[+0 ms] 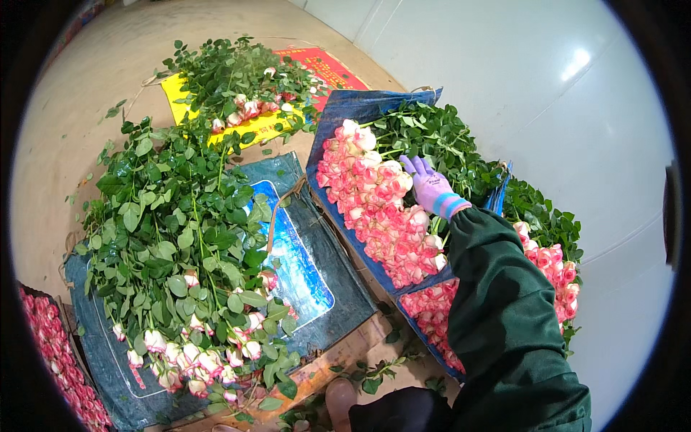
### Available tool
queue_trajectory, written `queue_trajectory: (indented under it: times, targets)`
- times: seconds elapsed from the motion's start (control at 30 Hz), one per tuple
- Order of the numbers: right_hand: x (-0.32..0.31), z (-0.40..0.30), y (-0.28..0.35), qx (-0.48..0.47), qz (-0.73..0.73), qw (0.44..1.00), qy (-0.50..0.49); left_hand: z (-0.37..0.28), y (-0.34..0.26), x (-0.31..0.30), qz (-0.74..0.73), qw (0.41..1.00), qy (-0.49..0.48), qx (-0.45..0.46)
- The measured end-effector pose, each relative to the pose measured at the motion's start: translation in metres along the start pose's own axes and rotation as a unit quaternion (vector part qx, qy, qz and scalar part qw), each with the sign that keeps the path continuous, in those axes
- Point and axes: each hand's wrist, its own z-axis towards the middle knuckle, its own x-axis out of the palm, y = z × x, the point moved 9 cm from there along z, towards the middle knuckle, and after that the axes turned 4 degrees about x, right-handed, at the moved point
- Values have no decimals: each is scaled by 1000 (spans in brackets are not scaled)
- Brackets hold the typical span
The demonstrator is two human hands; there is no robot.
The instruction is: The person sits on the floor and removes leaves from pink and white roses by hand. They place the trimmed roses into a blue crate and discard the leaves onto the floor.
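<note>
My right hand [432,186], in a lilac knit glove with a blue-striped cuff, reaches onto a pile of pink-and-white roses [378,200] laid on a blue woven sheet [345,105]. Its fingers rest at the edge between blooms and green leaves; whether they grip a stem cannot be told. My left hand is out of view. Before me on the left, a large heap of leafy roses [178,237], blooms towards me, lies on a dark green woven sheet [334,286] with a blue printed panel.
Farther off, more roses [237,81] lie on yellow [175,100] and red [329,67] printed sheets. Other rose piles stand at the lower left [59,362] and at the right [556,270], beside a pale wall [540,108]. Loose leafy stems [378,372] lie on the floor near my shoe [340,402].
</note>
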Motion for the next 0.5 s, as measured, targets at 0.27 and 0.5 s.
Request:
queue_trajectory:
  times: [0.27, 0.5]
  targets:
    - [-31, -18, -27, 135, 105, 984, 42, -16, -8, -1, 4, 999, 15, 43]
    - [-93, -49, 105, -124, 328, 936, 8, -29, 7, -13, -11, 999, -23, 26]
